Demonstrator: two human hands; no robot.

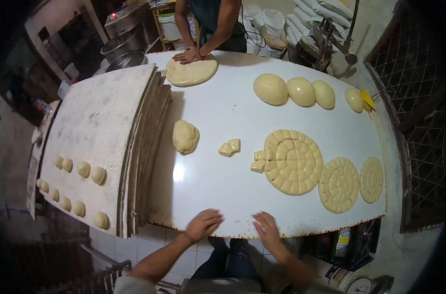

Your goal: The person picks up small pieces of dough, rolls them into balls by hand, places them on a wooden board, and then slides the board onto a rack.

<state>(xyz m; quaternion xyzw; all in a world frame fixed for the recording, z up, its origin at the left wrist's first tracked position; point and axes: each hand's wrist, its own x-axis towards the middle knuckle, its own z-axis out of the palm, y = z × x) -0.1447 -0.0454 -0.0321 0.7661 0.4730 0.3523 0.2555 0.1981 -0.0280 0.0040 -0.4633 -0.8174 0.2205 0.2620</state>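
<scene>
Over the rusty near edge of the white table (pixel 223 191), my left hand (pixel 205 224) reaches in with its fingers loosely stretched toward the right. My right hand (pixel 267 229) is a short way across from it, fingers apart. Neither hand shows anything in it. Beyond them lie a couple of small cut dough pieces (pixel 230 147) and, to the left, a rough dough lump (pixel 185 137). On the right are three flat dough rounds cut into segments: a large one (pixel 294 161), a middle one (pixel 339 184) and a smaller one (pixel 371 180). Loose segments (pixel 258 161) touch the large round's left side.
A stack of floured boards (pixel 100 117) stands at the left, with several dough balls (pixel 98 175) on top. Smooth dough mounds (pixel 270 89) and a yellow scraper (pixel 367 100) sit at the far right. Across the table, another person's hands (pixel 187 55) press a dough slab (pixel 192 72).
</scene>
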